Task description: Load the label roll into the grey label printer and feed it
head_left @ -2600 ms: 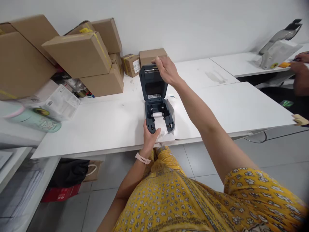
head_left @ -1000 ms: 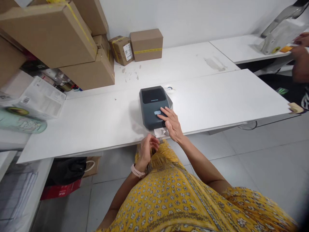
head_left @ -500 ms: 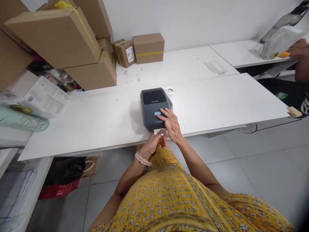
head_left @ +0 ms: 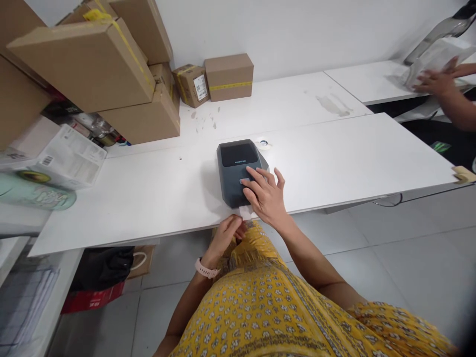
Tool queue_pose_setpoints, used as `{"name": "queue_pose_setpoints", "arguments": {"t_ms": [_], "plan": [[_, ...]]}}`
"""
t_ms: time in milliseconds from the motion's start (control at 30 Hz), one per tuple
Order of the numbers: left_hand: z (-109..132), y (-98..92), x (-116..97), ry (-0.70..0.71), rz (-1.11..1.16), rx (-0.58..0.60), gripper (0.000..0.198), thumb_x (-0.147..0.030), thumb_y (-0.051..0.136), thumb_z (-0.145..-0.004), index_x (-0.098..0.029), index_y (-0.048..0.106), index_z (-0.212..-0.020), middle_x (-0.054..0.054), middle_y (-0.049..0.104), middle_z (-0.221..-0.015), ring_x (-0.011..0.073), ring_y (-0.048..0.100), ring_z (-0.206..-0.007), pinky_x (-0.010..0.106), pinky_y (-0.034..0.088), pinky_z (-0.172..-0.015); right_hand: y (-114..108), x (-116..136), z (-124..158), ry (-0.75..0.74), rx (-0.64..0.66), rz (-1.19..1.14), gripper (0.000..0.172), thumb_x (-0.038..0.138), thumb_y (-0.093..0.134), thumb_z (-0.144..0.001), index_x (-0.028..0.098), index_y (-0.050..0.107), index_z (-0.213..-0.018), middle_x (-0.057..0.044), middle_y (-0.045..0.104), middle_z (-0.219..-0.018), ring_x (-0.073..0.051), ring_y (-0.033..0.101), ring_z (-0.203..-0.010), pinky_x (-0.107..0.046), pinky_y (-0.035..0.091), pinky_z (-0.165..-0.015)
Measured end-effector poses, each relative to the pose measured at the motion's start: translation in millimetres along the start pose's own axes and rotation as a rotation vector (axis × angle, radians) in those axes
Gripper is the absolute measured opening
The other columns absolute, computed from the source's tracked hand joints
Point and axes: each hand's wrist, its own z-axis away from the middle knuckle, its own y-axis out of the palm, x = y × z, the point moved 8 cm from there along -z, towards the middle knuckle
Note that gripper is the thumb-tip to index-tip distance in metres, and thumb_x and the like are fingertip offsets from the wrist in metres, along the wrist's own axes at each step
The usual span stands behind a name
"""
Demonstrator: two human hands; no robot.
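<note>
Printer: a dark grey, rounded plastic label printer (head_left: 240, 171) sits lid-down near the front edge of the white worktop (head_left: 334, 158), about midway along it.
Right hand (head_left: 266, 196): lies flat on the printer's front right part, fingers spread, grip open — it presses, holds nothing.
Left hand (head_left: 226, 235): just below the worktop's front edge, fingers curled toward the white paper strip (head_left: 245, 211) that sticks out of the printer's front slot; whether the grip has the strip pinched I cannot tell.
Doing it well: my judgement — keep the right palm steady so the printer does not slide off the front edge, and draw the strip straight along the slot so it tears clean.
Around: stacked brown cardboard boxes (head_left: 111, 74) crowd the back left corner; two small taped cartons (head_left: 228, 74) stand at the back edge; a small white roll (head_left: 263, 144) lies just behind the printer.
In the way: nothing between hands and printer; another person's hand (head_left: 433, 82) handles a grey bag at the far right worktop, well apart.
</note>
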Motion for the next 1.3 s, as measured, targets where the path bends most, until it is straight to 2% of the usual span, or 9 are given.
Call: {"name": "queue_pose_setpoints", "arguments": {"t_ms": [133, 233, 333, 467, 600, 800, 933, 1133, 1300], "plan": [[10.9, -46.9, -32.0, 0.247, -0.051, -0.419, 0.037, -0.056, 0.06, -0.094, -0.021, 0.067, -0.084, 0.004, 0.072, -0.084, 0.0162, 0.067, -0.074, 0.029, 0.054, -0.069, 9.1, -1.6, -8.0, -0.047, 0.012, -0.008, 0.031, 0.041, 0.045, -0.11, 0.028, 0.073, -0.108, 0.0, 0.07, -0.145, -0.028, 0.044, -0.152, -0.06, 0.007, -0.131], [18.3, -55.9, -62.0, 0.436, -0.12, -0.631, 0.036, -0.054, 0.055, -0.098, -0.023, 0.071, -0.109, 0.009, 0.074, -0.12, 0.0218, 0.069, -0.114, 0.035, 0.056, -0.096, 14.4, -9.8, -2.1, -0.006, 0.015, -0.071, 0.03, 0.044, 0.046, -0.109, 0.03, 0.073, -0.115, -0.001, 0.064, -0.151, -0.029, 0.041, -0.155, -0.063, 0.009, -0.131], [14.0, -41.7, -82.5, 0.509, -0.193, -0.604, 0.049, -0.056, 0.05, -0.102, -0.026, 0.063, -0.137, 0.009, 0.06, -0.153, 0.0235, 0.051, -0.147, 0.041, 0.041, -0.122, 15.0, -18.3, 13.6, 0.074, 0.012, -0.164, 0.034, 0.046, 0.047, -0.108, 0.034, 0.069, -0.131, -0.003, 0.05, -0.164, -0.031, 0.036, -0.158, -0.065, 0.017, -0.129], [8.3, -25.7, -94.0, 0.499, -0.174, -0.499, 0.057, -0.06, 0.046, -0.103, -0.025, 0.06, -0.146, 0.01, 0.054, -0.16, 0.0254, 0.046, -0.152, 0.043, 0.039, -0.126, 5.4, -27.4, 34.6, 0.172, -0.058, -0.334, 0.046, 0.048, 0.042, -0.108, 0.033, 0.056, -0.149, -0.008, 0.036, -0.172, -0.032, 0.039, -0.157, -0.061, 0.035, -0.124], [9.9, -26.2, -116.2, 0.597, -0.113, -0.486, 0.059, -0.061, 0.046, -0.103, -0.027, 0.058, -0.149, 0.008, 0.053, -0.162, 0.0252, 0.045, -0.154, 0.043, 0.036, -0.128, -9.8, -31.3, 32.4, 0.206, -0.136, -0.501, 0.052, 0.05, 0.038, -0.109, 0.034, 0.042, -0.159, -0.009, 0.038, -0.171, -0.029, 0.039, -0.157, -0.056, 0.038, -0.126], [-18.1, -38.6, -164.7, 0.784, -0.066, -0.477, 0.06, -0.059, 0.04, -0.105, -0.026, 0.049, -0.154, 0.01, 0.058, -0.157, 0.0238, 0.049, -0.151, 0.042, 0.038, -0.126, -20.7, -23.9, -31.8, 0.113, -0.188, -0.382, 0.061, 0.055, 0.024, -0.11, 0.034, 0.02, -0.167, -0.009, 0.021, -0.178, -0.032, 0.024, -0.163, -0.061, 0.028, -0.129], [-57.7, -54.3, -155.1, 0.637, -0.142, -0.654, 0.055, -0.043, 0.049, -0.102, -0.022, 0.047, -0.153, 0.014, 0.056, -0.158, 0.025, 0.052, -0.149, 0.042, 0.039, -0.125, -19.4, -28.0, -99.8, 0.058, -0.269, -0.205, 0.063, 0.055, 0.019, -0.11, 0.038, 0.001, -0.169, -0.007, 0.016, -0.178, -0.034, 0.016, -0.165, -0.07, 0.025, -0.127], [-98.4, -46.6, -120.2, 0.285, -0.47, -0.556, 0.072, -0.022, 0.066, -0.086, -0.021, 0.045, -0.154, 0.013, 0.061, -0.153, 0.03, 0.057, -0.143, 0.045, 0.042, -0.121, -16.6, -49.9, -184.8, -0.009, -0.249, -0.157, 0.064, 0.053, 0.024, -0.11, 0.03, 0.01, -0.168, -0.012, 0.027, -0.174, -0.035, 0.026, -0.161, -0.065, 0.033, -0.124], [-104.1, -52.5, -128.3, 0.268, -0.585, -0.579, 0.083, -0.019, 0.071, -0.078, -0.024, 0.043, -0.155, 0.013, 0.065, -0.148, 0.0349, 0.06, -0.138, 0.048, 0.045, -0.116, -26.0, -46.3, -162.4, -0.047, -0.309, -0.152, 0.052, 0.039, 0.03, -0.108, 0.023, 0.045, -0.155, -0.012, 0.05, -0.162, -0.034, 0.043, -0.15, -0.06, 0.036, -0.122]]}}
